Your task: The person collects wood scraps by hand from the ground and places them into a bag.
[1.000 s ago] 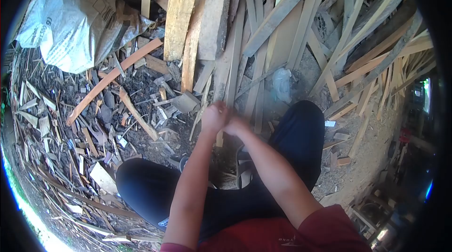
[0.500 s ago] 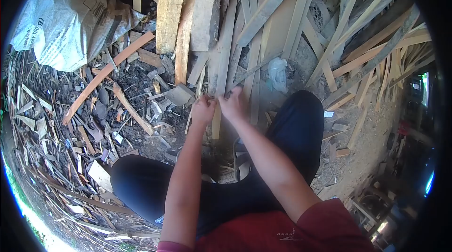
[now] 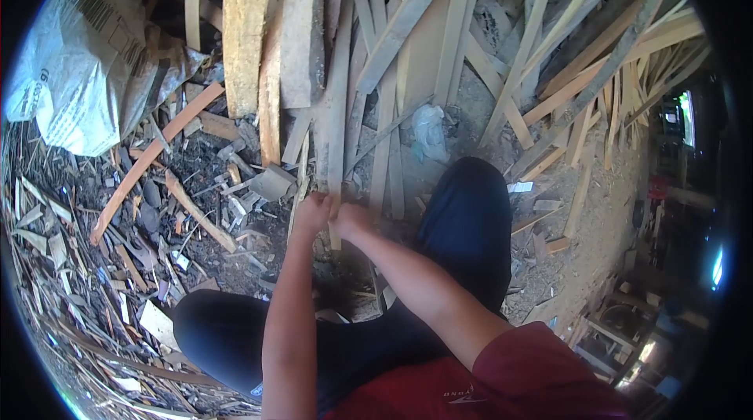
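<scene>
Both my hands are close together between my knees, at the lower end of a narrow wood strip [image 3: 336, 238]. My left hand [image 3: 312, 213] has its fingers curled in; what they hold, if anything, is too small to tell. Right beside it, my right hand [image 3: 352, 221] is also closed, its fingertips near the same strip. Long flat boards [image 3: 302, 36] lie above the hands, pointing toward me. A crumpled clear plastic bag [image 3: 429, 133] lies on the ground to the upper right of my hands.
A white printed sack [image 3: 78, 83] is at the upper left. Wood scraps [image 3: 196, 208] cover the ground on the left, with a reddish strip [image 3: 157, 155] among them. Many long slats [image 3: 541, 36] lean in a pile at the upper right. My bent knees [image 3: 471, 216] flank my hands.
The view has shifted, so the surroundings sit further left and lower. My fingers look more tightly curled, and my hands remain close together by the strip.
</scene>
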Demonstrator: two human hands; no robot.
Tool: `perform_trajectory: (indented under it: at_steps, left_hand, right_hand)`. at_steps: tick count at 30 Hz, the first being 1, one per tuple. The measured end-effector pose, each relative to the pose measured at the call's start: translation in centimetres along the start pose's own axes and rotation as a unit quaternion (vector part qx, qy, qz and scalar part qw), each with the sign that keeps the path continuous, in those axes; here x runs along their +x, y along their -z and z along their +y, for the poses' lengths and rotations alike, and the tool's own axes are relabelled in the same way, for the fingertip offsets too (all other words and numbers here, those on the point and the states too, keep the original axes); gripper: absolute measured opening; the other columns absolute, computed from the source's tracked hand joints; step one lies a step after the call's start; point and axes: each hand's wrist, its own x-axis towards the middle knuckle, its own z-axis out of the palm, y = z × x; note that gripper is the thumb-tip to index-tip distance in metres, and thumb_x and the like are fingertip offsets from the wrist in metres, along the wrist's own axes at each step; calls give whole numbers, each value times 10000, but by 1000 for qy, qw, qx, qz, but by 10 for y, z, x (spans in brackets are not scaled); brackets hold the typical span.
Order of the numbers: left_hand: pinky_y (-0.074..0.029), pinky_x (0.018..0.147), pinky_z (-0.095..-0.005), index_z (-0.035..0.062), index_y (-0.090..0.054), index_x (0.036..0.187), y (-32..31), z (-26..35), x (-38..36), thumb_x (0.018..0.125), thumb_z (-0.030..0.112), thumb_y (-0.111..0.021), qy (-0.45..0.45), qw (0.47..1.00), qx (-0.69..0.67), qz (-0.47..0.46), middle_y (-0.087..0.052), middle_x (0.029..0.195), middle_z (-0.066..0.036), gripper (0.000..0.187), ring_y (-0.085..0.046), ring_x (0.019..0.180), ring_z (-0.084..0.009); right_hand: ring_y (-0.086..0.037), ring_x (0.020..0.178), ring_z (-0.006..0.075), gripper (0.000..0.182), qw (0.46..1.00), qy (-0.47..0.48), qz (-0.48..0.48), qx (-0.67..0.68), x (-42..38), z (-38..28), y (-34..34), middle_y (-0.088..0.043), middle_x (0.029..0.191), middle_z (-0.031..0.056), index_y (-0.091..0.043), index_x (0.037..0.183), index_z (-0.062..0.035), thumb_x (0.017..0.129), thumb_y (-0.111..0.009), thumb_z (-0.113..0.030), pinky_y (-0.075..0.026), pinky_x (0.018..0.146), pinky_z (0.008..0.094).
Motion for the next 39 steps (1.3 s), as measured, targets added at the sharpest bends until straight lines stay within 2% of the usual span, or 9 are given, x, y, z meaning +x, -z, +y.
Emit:
perform_trajectory:
  at_steps: [5, 6, 12, 15, 24, 33, 37, 38, 39]
  left_hand:
    - [-536, 970, -428, 9, -715, 1223, 4, 6, -5, 954, 410, -606, -2, 1000, -16, -7, -734, 1131, -247, 495, -704, 1098, -385]
    - [-538, 963, -425, 6, -714, 1223, 0, 0, -2, 954, 413, -606, -12, 1000, -10, -4, -736, 1122, -246, 500, -707, 1090, -382]
    - [-549, 922, -418, 0, -714, 1204, 6, -5, 3, 943, 457, -598, -41, 998, 9, -47, -752, 1061, -230, 539, -725, 1043, -361]
    - [-549, 920, -428, 30, -715, 1214, 13, -4, -2, 940, 470, -595, -53, 998, 26, -14, -752, 1069, -225, 532, -721, 1051, -365]
    - [-549, 922, -471, 85, -741, 1151, 19, -19, -9, 933, 471, -591, -61, 998, 22, 13, -744, 1051, -229, 468, -708, 1033, -407]
    - [-541, 922, -502, 82, -731, 1111, 19, -20, -8, 957, 385, -561, -40, 997, 17, 56, -734, 1056, -235, 380, -698, 1036, -421]
    - [-551, 890, -486, 60, -724, 1110, 24, -4, -6, 979, 337, -571, -91, 984, -61, 142, -747, 1003, -223, 342, -716, 1007, -405]
    - [-565, 835, -427, 44, -709, 1126, 20, -7, 1, 993, 306, -569, -94, 980, -79, 158, -758, 947, -174, 325, -745, 922, -330]
    - [-565, 817, -401, 37, -703, 1134, 18, -4, 2, 994, 299, -574, -86, 977, -127, 149, -755, 937, -153, 323, -742, 896, -293]
  right_hand:
    - [-717, 1107, 345, 332, 1000, -1, 14, 24, -10, -3, 6, -749, 1147, 183, -773, 1100, -78, 880, -709, -318, -566, 927, 469]
    - [-729, 1027, 381, 438, 999, 17, 38, 15, -9, 0, 3, -752, 1071, 217, -771, 1048, -38, 896, -671, -436, -569, 909, 475]
    - [-707, 1118, 358, 508, 996, 59, -27, -63, -16, -11, 53, -734, 1183, 196, -760, 1126, -37, 876, -692, -475, -559, 951, 465]
    - [-698, 1164, 338, 396, 999, 23, 28, -18, -9, -19, 65, -731, 1214, 187, -775, 1125, -63, 876, -658, -347, -553, 963, 458]
    - [-688, 1180, 352, 527, 998, 33, 43, -42, -16, -31, 57, -683, 1307, 202, -713, 1243, -38, 883, -641, -415, -557, 968, 452]
    - [-702, 1159, 332, 541, 993, 35, 26, -113, -16, -43, 65, -721, 1221, 212, -735, 1216, -68, 888, -652, -491, -563, 960, 442]
    - [-722, 1086, 333, 478, 985, 42, 163, -37, -30, -67, 131, -740, 1140, 190, -734, 1158, -94, 905, -641, -488, -575, 889, 473]
    - [-723, 1019, 362, 511, 963, 67, 262, 2, -17, -66, 145, -730, 1105, 178, -652, 1208, -73, 912, -626, -488, -563, 872, 503]
    - [-693, 1024, 390, 561, 889, 126, 426, 112, -6, -66, 161, -677, 1146, 184, -540, 1282, -61, 897, -674, -447, -537, 898, 538]
